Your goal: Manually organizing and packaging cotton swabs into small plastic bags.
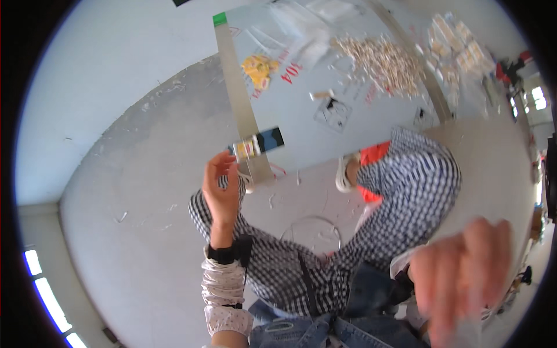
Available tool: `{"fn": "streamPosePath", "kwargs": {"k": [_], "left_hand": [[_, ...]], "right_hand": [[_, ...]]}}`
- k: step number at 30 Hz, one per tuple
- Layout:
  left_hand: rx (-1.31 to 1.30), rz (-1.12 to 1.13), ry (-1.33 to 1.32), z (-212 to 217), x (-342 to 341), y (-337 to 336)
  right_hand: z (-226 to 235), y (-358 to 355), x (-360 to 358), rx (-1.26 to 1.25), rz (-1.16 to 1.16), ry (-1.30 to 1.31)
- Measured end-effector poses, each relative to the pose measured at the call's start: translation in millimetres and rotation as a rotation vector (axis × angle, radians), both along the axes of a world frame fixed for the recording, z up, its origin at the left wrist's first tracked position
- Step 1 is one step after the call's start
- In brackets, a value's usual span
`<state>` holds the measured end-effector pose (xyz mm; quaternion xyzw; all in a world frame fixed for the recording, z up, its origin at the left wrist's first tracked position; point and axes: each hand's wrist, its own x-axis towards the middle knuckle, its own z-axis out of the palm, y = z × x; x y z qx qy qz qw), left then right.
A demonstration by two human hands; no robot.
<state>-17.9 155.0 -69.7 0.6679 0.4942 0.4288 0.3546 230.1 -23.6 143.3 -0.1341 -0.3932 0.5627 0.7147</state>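
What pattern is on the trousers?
Black-and-white check on the trousers, clearest in the head view.

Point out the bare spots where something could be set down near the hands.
Bare: grey floor left of the left hand, and between the checked trousers. Crowded: the pale sheet, with a heap of small tan pieces and packets.

Grey concrete floor [145, 191] across the middle of the frame, scuffed, flecked with small white scraps. In the upper middle, flat on it, a pale sheet [301, 124] with a taped left edge [241, 110]. On the sheet: heap of small tan pieces [386, 61] upper right, clear packets [455, 49] at far upper right, yellow wrapper [259, 68] upper left, small dark-and-yellow packet [260, 144] at its lower left corner. Faint wire ring [311, 234] on the floor, lower centre.
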Motion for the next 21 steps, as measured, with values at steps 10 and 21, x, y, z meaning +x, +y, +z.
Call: {"fn": "streamPosePath", "kwargs": {"k": [10,21], "left_hand": [[0.381,0.236,0.137,115,-88,-69],[0.333,0.109,0.207,122,-49,-60]], "right_hand": [[19,-132,28,0.138,0.146,-0.029],[47,-124,54,0.367,0.046,-0.073]]}}
